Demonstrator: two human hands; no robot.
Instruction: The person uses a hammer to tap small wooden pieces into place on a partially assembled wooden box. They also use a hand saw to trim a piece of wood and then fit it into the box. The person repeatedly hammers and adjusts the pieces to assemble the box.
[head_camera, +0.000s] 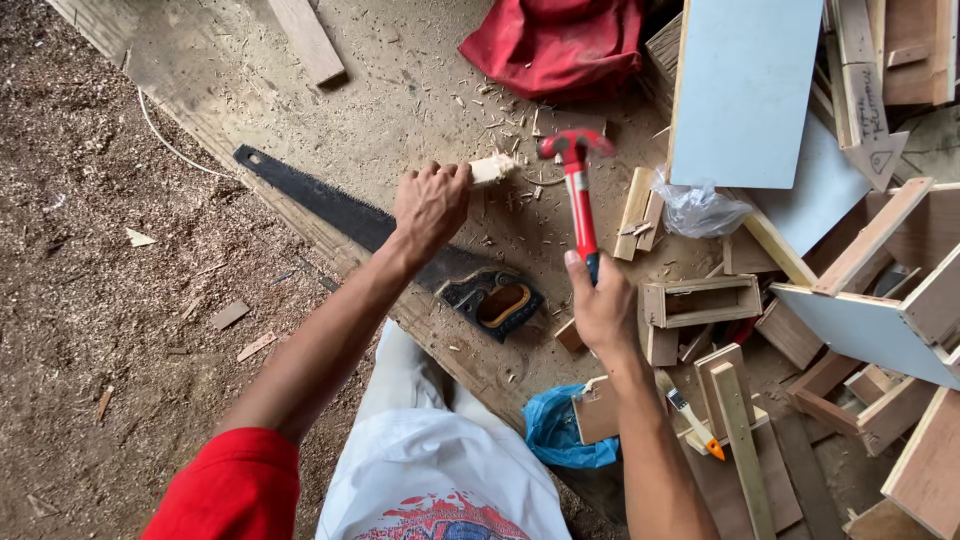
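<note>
Wood block (491, 168), small and pale, sits pinched at the fingertips of the left hand (431, 205), pressed down onto the dusty plank board (300, 90) that runs across the floor. Starting at the far left, sawdust and chips cover the ground, then the black handsaw (340, 212) lies diagonally along the board, its blade passing under the left wrist and its handle just behind that hand. The left hand is clamped on the block, whose long axis points right, toward the hammer. Just beside it, to the right and a touch higher, hovers the red hammer head (572, 144), blurred, not touching the wood. The red hammer (580, 205) runs almost straight down the frame into the right hand (603, 305), fist closed round the dark grip end. So the hands are apart, the left on the block, the right nearer the body. Whether a nail stands on the block I cannot make out; the fingers hide its near end. Further right, a clear plastic bag (697, 208), a pale blue panel (745, 90), and small wooden box frames (700, 300) crowd the edge, cut off.
</note>
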